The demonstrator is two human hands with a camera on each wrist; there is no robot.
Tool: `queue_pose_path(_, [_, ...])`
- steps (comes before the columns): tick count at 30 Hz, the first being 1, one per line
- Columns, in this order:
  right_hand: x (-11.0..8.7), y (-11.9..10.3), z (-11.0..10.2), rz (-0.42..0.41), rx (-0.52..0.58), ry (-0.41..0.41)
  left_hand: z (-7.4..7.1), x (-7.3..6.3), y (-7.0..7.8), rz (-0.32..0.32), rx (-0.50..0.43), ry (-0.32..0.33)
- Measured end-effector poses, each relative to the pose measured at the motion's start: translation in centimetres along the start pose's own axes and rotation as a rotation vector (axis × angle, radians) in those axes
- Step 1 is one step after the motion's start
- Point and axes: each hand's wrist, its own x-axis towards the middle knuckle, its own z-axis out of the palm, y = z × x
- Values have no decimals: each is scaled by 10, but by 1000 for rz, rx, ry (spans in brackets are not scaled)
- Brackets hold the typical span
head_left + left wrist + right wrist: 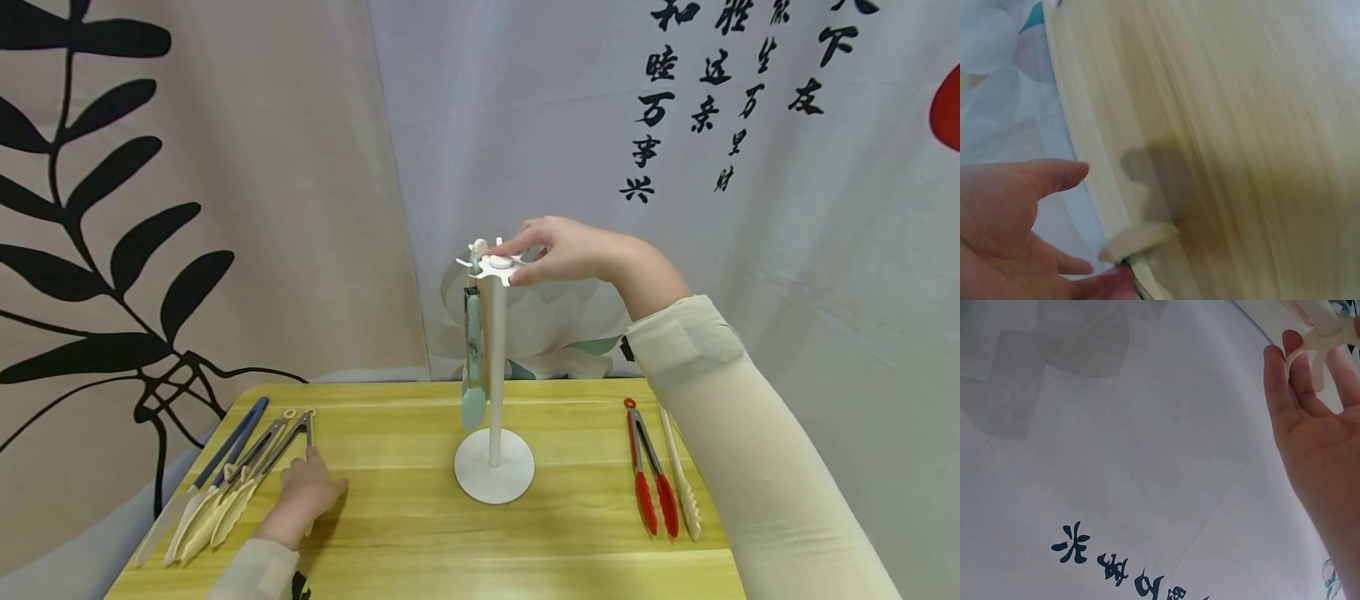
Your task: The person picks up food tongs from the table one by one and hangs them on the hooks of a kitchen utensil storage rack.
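Observation:
A white hanging stand (pixel 495 367) with a round base stands mid-table. My right hand (pixel 566 252) grips its hooked top, thumb on the near side and fingers over the far side. In the right wrist view, that hand (pixel 1319 425) has its fingers bent about the pale hooks (pixel 1319 356). Mint-green tongs (pixel 472 358) hang from a hook on the stand's left. At the table's left, my left hand (pixel 307 492) is beside cream-tipped tongs (pixel 240 500); its fingers reach to the handle end. The left wrist view shows the thumb of this hand (pixel 997 212) held apart.
Blue-handled tongs (pixel 236 437) lie beyond the cream-tipped ones along the left edge of the wooden table (pixel 390 533). On the right lie red-tipped tongs (pixel 652 475) and cream tongs (pixel 682 483), close to my right sleeve. A printed curtain (pixel 525 125) hangs behind.

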Motion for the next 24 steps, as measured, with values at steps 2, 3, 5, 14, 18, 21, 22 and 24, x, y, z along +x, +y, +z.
queue_pose_path(2, [0, 1, 0, 4, 10, 3, -1, 4, -6, 12, 55, 37])
queue_pose_path(3, [0, 1, 0, 4, 14, 3, -1, 6, -9, 9, 66, 51])
queue_pose_path(5, [0, 1, 0, 5, 15, 4, -1, 10, -16, -6, 84, 60])
queue_pose_path(14, [0, -1, -1, 18, 9, 5, -9, 23, -35, -110, 155, 20])
queue_pose_path(18, [-1, -2, -1, 18, 4, 5, -12, 25, -38, -130, 141, -5])
queue_pose_path(21, [-2, -3, 0, 14, -1, 7, -14, 26, -40, -137, 129, -30])
queue_pose_path(22, [-2, -3, 0, 12, -2, 8, -15, 26, -41, -138, 124, -37])
queue_pose_path(24, [-2, -4, 0, 10, -4, 12, -16, 28, -42, -142, 114, -46])
